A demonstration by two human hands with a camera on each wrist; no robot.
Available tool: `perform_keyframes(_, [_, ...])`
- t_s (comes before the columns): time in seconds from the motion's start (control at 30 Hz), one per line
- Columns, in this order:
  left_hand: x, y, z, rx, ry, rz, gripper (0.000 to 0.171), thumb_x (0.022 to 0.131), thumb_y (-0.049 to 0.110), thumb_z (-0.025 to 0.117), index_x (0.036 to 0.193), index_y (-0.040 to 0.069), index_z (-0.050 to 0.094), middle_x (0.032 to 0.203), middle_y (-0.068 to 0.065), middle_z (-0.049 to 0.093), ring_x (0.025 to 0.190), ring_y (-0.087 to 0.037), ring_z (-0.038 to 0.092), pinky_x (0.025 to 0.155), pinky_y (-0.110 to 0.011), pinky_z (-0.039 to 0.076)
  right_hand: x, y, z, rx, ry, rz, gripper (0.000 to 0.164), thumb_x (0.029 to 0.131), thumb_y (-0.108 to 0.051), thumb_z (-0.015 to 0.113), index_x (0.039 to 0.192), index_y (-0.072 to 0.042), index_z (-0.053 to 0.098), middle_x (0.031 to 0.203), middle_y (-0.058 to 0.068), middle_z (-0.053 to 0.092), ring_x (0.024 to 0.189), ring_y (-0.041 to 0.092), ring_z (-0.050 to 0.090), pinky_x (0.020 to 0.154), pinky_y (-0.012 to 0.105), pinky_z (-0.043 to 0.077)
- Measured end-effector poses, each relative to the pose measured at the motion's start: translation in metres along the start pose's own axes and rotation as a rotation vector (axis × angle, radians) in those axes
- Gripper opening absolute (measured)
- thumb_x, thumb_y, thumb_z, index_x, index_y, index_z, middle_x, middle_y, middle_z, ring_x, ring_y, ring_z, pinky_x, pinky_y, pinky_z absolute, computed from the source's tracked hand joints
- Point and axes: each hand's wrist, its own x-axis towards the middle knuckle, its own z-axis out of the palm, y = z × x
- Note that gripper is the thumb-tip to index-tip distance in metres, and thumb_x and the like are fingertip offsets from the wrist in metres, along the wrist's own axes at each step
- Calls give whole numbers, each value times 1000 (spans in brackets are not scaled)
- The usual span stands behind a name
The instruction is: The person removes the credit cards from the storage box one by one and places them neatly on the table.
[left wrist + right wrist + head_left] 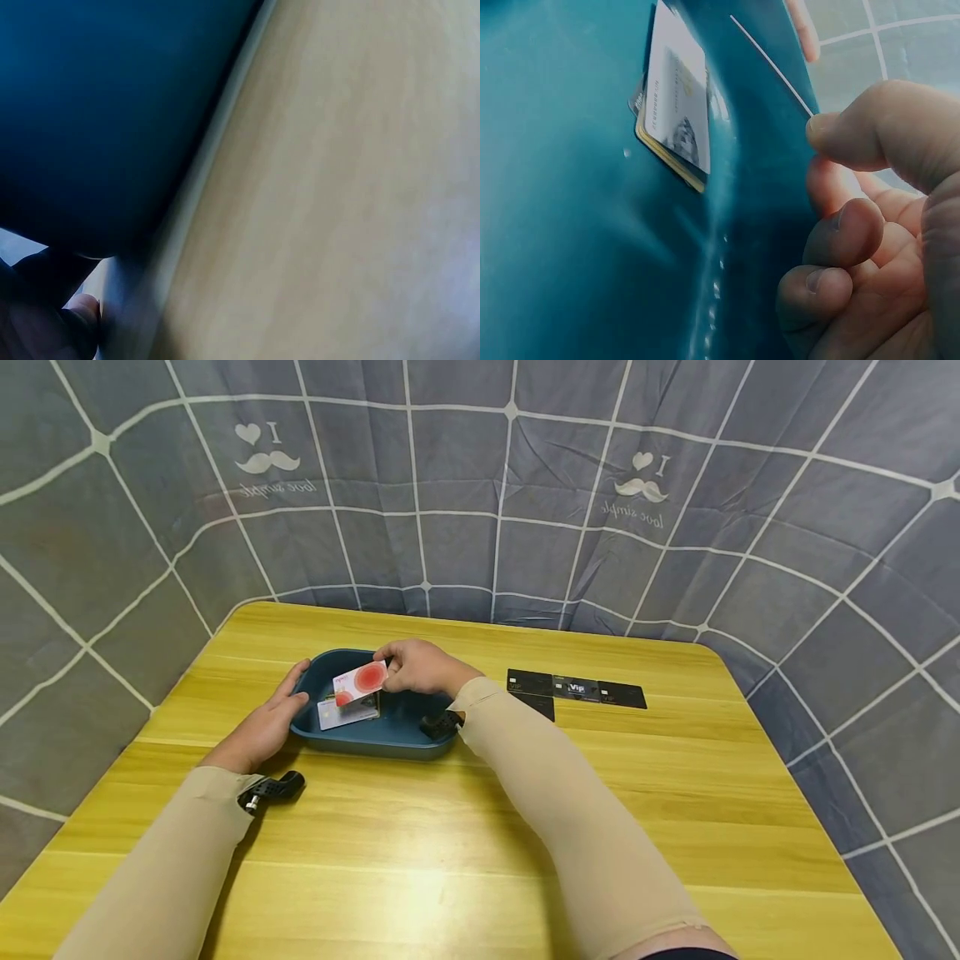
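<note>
A dark teal basin (375,748) stands on the table, with my left hand (262,729) at its left end. The left thumb lies over the rim while the fingers run along the outside. My right hand (422,667) pinches a white card with red circles (360,682) by its edge and holds it tilted above the basin's floor. Seen edge-on in the right wrist view, the card (774,67) is a thin line. Below it in the basin lies a small pile of cards with a pale card (348,713) on top. The rest of the pile is partly hidden.
Right of the basin, several black cards (576,687) lie on the wooden table (420,852), three in a row and one below, partly hidden by my right sleeve (555,793). A grey checked curtain (465,468) hangs behind the table.
</note>
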Motion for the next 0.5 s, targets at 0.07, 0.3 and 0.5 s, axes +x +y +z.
perform_keyframes(0.07, [0, 0, 0, 3, 2, 7, 63, 115, 46, 19, 168, 37, -13, 177, -11, -17, 160, -55, -6, 120, -82, 1, -4, 1, -4, 23, 3, 7, 57, 93, -12, 72, 148, -5, 58, 87, 0, 62, 78, 14, 53, 66, 21, 42])
perform_keyframes(0.3, [0, 2, -1, 8, 5, 36, 63, 115, 44, 20, 169, 35, -11, 177, -11, -16, 160, -54, -6, 122, -80, 1, -21, 5, -20, 69, 24, 29, 59, 93, -13, 74, 149, -6, 55, 85, 3, 63, 78, 16, 55, 65, 23, 45])
perform_keyframes(0.5, [0, 1, -1, 13, 9, 33, 63, 115, 42, 20, 169, 34, -11, 177, -11, -16, 160, -53, -7, 123, -79, 0, -37, 10, -32, 110, 40, 8, 59, 93, -13, 73, 149, -4, 54, 82, 2, 61, 77, 16, 54, 67, 23, 44])
